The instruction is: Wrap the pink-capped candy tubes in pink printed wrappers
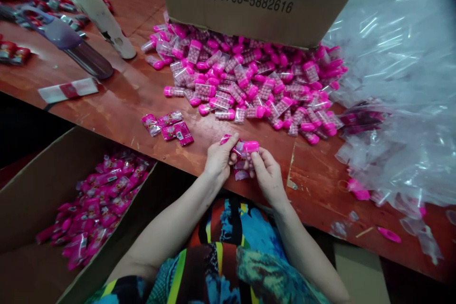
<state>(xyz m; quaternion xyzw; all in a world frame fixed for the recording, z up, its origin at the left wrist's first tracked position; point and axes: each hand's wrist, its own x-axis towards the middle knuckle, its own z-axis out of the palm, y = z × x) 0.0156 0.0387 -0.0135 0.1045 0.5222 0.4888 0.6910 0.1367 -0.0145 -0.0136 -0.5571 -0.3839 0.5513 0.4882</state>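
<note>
At the table's front edge, my left hand [220,159] pinches a pink printed wrapper between thumb and fingers. Close beside it, my right hand [266,168] holds a small clear bottle with a pink cap [251,147], tilted against the wrapper. Another pink packet [241,174] shows below and between the hands. Several flat pink wrappers [177,132] lie on the table to the left. Beyond the hands spreads a large heap of pink-capped bottles [231,88] filled with pale pink balls.
A printed cardboard box [249,4] stands behind the heap. Clear plastic bags [402,104] lie right. A purple bottle [76,47] and white tumbler [103,21] stand left on the red-brown table [131,88]. An open carton [39,175] holding pink packets [96,204] sits lower left.
</note>
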